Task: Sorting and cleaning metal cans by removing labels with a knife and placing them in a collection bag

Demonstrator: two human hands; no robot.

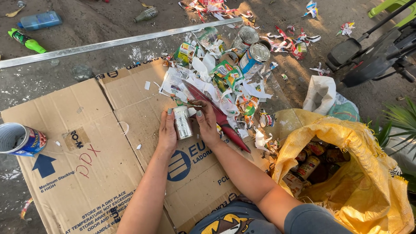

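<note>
My left hand (167, 132) and my right hand (207, 125) both grip a small bare silver tin can (182, 122), held upright just above a flattened cardboard box (108, 143). My right thumb sits at the can's top rim, where a scrap of white label paper clings. A long dark red blade-like tool (221, 117) lies on the cardboard under and behind my right hand. A heap of torn paper labels (225, 82) lies just beyond the can.
Labelled tin cans (253, 54) stand behind the label heap. A yellow woven sack (346, 173) full of cans sits at right. One open can (19, 139) lies at far left. A metal bar (117, 42), plastic bottles (39, 19) and a dark machine (377, 56) lie on the dirt.
</note>
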